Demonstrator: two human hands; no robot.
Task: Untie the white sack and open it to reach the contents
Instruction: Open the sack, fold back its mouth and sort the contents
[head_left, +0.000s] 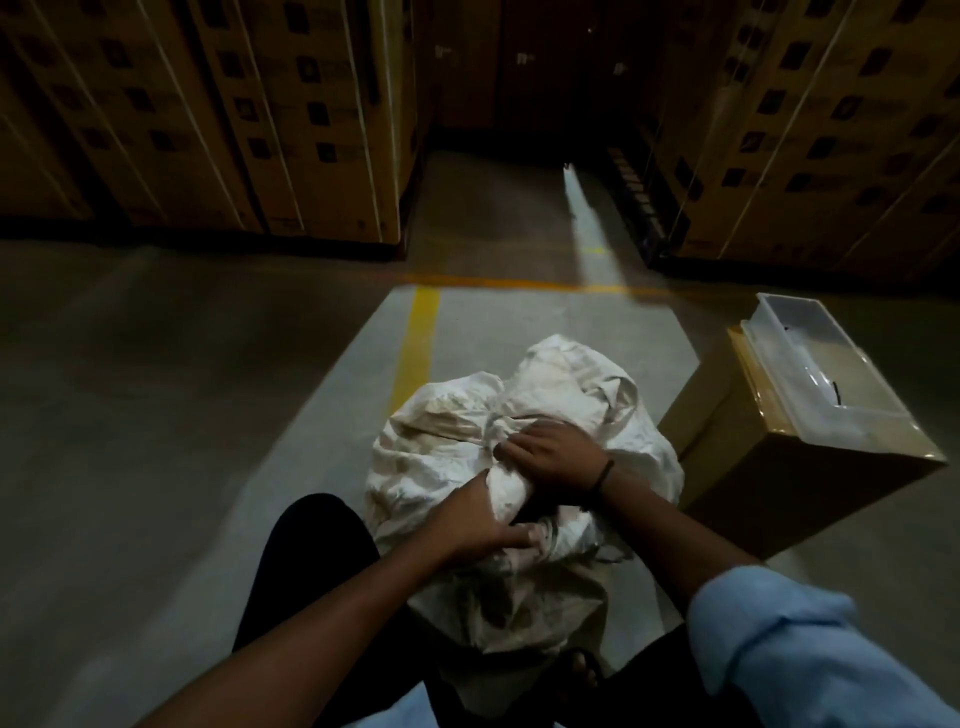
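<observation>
Right hand (550, 457) pinched the gathered neck of the white sack (457, 426) | left hand (483, 525) gripped nearby cloth | sack on floor (156, 415), beside cardboard box (769, 467) | step: untying, apparently | next: loosen knot, spread mouth.

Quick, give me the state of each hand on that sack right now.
Left hand: closed, pinching a fold of the white sack.
Right hand: fingers curled, gripping the bunched cloth at the sack's tied neck.
</observation>
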